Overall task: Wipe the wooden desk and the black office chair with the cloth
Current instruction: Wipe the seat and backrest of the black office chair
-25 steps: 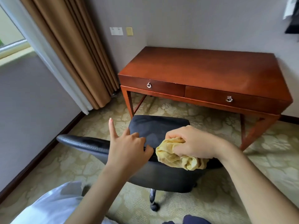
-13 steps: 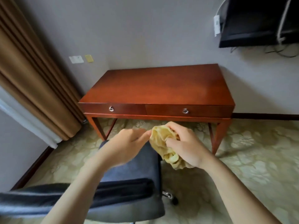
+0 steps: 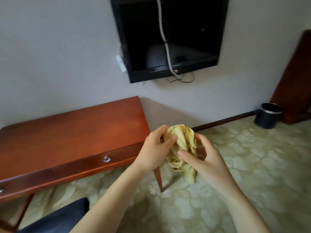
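Both my hands grip the yellow cloth (image 3: pixel 183 148) midair, off the desk's (image 3: pixel 70 132) right end: L hand (image 3: pixel 155 151) pinches top, R hand (image 3: pixel 204 158) bunches it, prob re-wadding for wiping. Chair (image 3: pixel 55 219) at frame's bottom-left corner.

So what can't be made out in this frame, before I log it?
- Black office chair: head view, only a dark corner shows; the bottom edge cuts off the rest.
- Wooden desk: left end runs past the frame edge; its right front corner sits behind the left hand.
- Yellow cloth: bunched between both hands; the right hand hides its far side.
- Whether the desk is clean: sheen and blur prevent judging.
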Available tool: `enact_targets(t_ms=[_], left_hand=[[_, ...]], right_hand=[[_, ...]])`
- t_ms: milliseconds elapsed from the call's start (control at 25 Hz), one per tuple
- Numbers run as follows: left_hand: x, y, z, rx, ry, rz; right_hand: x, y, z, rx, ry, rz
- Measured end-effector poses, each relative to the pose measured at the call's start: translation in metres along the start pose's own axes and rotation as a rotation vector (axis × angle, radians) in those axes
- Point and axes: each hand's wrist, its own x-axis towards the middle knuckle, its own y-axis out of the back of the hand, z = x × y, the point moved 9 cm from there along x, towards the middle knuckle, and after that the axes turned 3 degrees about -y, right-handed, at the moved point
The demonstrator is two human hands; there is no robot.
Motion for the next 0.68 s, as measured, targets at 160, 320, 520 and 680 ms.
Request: enact_targets(t_ms=[160,320,520,680], left_hand=[[0.084,-0.102,0.014,-0.264,0.023,-0.146],[0.173,-0.216,0.019,-0.570,0.192,-0.403],[0.273,-0.328,0.081,-0.512,-0.002,-0.779],[0.345,-0.421,0.146,-0.400,-0.299,-0.814]], right_hand=[[0.035,0.112,0.017,-0.022,-0.006,0.259],[0.085,0.237,0.037,-0.107,-0.036,0.578],[0.148,0.373,0.042,-0.103,-0.053,0.910],[0.169,0.480,0.062,-0.069,-0.104,1.130]])
